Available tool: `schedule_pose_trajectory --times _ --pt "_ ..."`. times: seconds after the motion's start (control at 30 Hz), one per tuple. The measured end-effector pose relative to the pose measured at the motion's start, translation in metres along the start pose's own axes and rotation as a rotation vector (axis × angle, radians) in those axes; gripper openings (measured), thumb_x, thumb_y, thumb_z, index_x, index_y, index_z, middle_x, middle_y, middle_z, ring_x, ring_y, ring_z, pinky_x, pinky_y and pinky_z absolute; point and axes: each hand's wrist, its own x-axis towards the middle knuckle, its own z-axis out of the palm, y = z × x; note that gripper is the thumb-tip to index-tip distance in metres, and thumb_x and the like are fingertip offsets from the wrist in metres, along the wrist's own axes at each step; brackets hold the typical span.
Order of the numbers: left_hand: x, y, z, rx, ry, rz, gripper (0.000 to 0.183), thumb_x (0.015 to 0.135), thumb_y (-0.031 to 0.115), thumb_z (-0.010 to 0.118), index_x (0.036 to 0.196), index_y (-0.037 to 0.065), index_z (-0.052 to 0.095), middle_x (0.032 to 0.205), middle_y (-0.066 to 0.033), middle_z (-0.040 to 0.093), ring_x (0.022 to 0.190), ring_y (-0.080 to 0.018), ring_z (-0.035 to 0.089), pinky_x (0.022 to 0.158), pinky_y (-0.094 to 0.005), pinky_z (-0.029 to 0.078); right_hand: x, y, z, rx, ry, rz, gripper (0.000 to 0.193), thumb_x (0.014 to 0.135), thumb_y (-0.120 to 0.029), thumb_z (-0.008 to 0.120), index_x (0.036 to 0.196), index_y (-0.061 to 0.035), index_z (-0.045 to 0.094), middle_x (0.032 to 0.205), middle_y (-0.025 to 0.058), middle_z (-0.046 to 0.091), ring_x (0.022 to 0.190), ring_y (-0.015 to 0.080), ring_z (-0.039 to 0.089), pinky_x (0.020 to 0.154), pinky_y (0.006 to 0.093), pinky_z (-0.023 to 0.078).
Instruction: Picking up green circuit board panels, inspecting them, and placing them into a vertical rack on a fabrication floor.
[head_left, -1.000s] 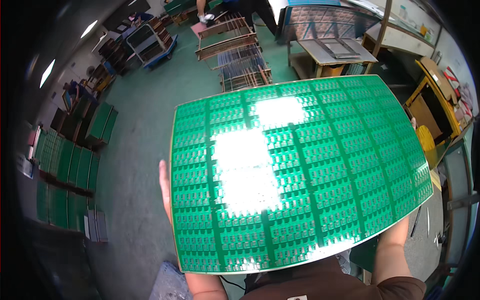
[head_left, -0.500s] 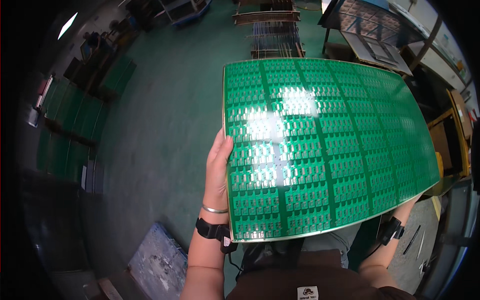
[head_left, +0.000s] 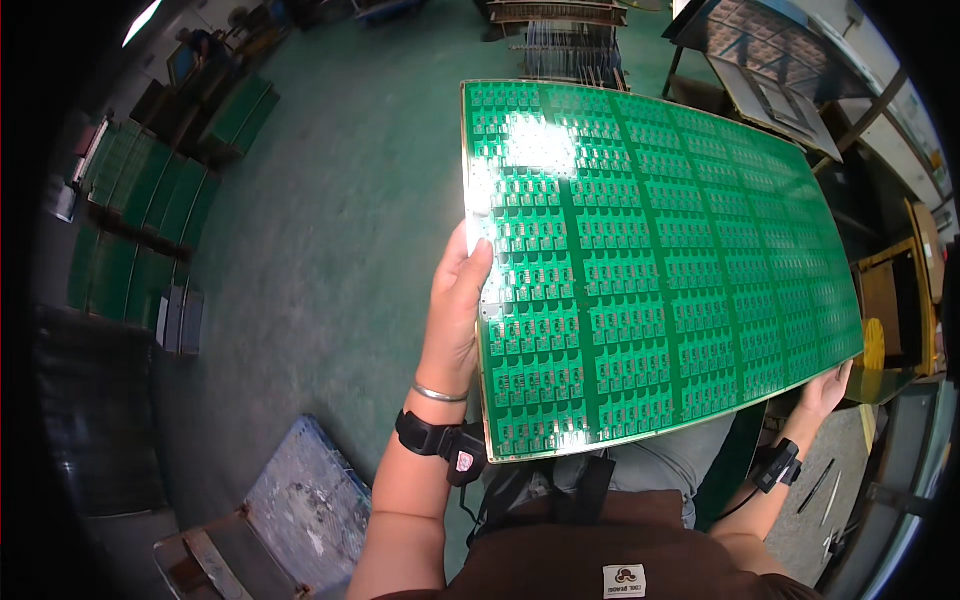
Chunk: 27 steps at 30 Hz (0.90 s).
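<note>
A large green circuit board panel (head_left: pixel 660 270), printed with rows of small repeated boards, is held up in front of my body, tilted so light glares off its upper left. My left hand (head_left: pixel 461 285) grips its left edge, thumb over the face and fingers behind, out of sight. At the lower right corner my right hand (head_left: pixel 826 390) supports the panel from beneath, its fingers mostly hidden behind the edge. Both wrists carry black straps with small devices, and a metal bangle (head_left: pixel 440 395) circles the left one.
Green panels (head_left: pixel 150 180) stand in stacks at the far left. A stained board (head_left: pixel 310 500) lies low at front left. Ahead is a rack (head_left: pixel 570 50) with thin rods; at right are a framed screen table (head_left: pixel 770 95) and a grey worktop (head_left: pixel 815 510) with slim tools. Someone works far left.
The panel has shifted upward and its tilt has changed, moving the glare toward its upper left. My left hand has risen with it, and more of my right hand now shows.
</note>
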Motion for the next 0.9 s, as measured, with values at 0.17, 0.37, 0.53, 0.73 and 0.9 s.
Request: schedule_pose_trajectory --times 0.17,0.37,0.53,0.73,0.9 --pt "0.002 0.003 -0.004 0.112 -0.059 0.008 0.039 0.092 0.014 0.046 0.128 0.000 0.036 0.118 -0.0072 0.052 0.102 -0.0117 0.052 0.087 -0.0265 0.043 0.005 0.009 0.012 -0.226 0.573 -0.139 0.036 0.093 -0.019 0.040 0.124 -0.0005 0.044 0.131 0.0129 0.045 0.119 0.0274 0.042 0.103 0.0446 0.028" --pt "-0.001 0.004 -0.013 0.147 -0.098 -0.004 0.052 0.086 0.012 0.056 0.131 0.003 0.030 0.120 -0.0076 0.049 0.106 -0.0145 0.051 0.090 -0.0291 0.043 0.001 0.020 0.011 -0.251 0.634 -0.138 0.038 0.092 -0.021 0.044 0.124 -0.0009 0.044 0.129 0.0150 0.045 0.119 0.0305 0.042 0.102 0.0472 0.029" --pt "-0.014 0.007 -0.022 0.159 -0.147 0.004 0.054 0.084 0.010 0.059 0.129 0.005 0.030 0.125 -0.0083 0.043 0.114 -0.0164 0.043 0.097 -0.0330 0.036 0.002 0.039 0.033 -0.105 0.691 -0.101 0.039 0.092 -0.022 0.045 0.124 0.0002 0.044 0.130 0.0148 0.044 0.118 0.0303 0.042 0.101 0.0472 0.031" --pt "-0.022 -0.002 -0.037 0.106 -0.159 -0.040 0.053 0.082 0.012 0.063 0.127 0.009 0.035 0.124 -0.0058 0.045 0.114 -0.0159 0.043 0.096 -0.0317 0.035 -0.004 0.045 0.036 -0.068 0.625 -0.083 0.040 0.091 -0.024 0.048 0.123 -0.0004 0.045 0.127 0.0138 0.046 0.113 0.0295 0.045 0.099 0.0451 0.034" --pt "-0.023 -0.002 -0.041 0.066 -0.154 -0.042 0.050 0.082 0.008 0.061 0.126 0.010 0.036 0.124 -0.0051 0.045 0.114 -0.0158 0.043 0.095 -0.0318 0.035 -0.004 0.056 0.054 -0.035 0.586 -0.074 0.042 0.090 -0.026 0.049 0.124 -0.0009 0.044 0.127 0.0133 0.047 0.113 0.0296 0.045 0.098 0.0449 0.034"
